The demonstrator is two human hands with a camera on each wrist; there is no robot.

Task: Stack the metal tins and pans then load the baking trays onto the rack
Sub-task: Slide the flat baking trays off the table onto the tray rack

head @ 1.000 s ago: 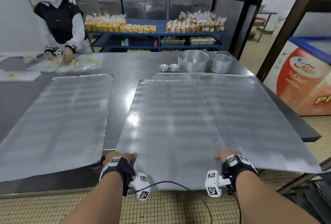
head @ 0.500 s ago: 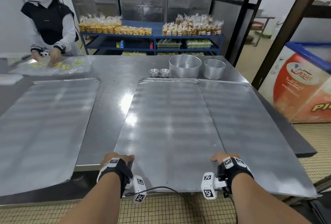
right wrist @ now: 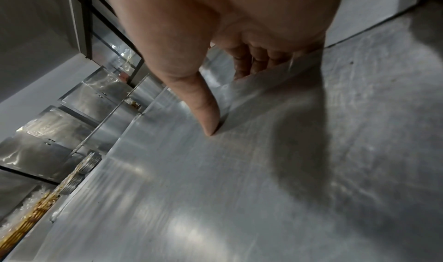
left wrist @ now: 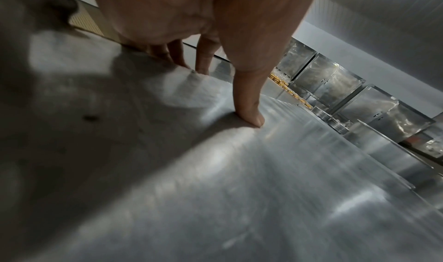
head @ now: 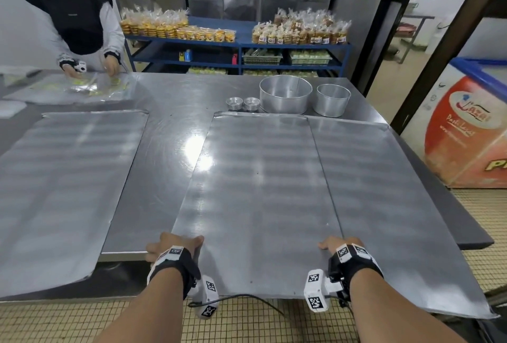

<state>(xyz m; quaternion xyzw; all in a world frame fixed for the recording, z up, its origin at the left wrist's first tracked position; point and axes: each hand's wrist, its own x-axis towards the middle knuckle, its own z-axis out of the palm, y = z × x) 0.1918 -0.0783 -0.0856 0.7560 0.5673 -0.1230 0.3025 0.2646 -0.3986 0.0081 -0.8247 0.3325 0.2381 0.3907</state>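
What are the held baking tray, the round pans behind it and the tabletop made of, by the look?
Held baking tray: thin sheet metal, likely aluminium; dull matte grey with soft banded reflections.
Large round pan and small round pan: the same pale matte metal, probably aluminium.
Table: likely stainless steel; darker, glossier, with a sharp light glare and swirl scratches.

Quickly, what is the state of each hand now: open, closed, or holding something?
Left hand: grips the left edge of the middle baking tray, thumb on top, fingers under.
Right hand: grips the same tray's right edge, thumb on top, fingers under.
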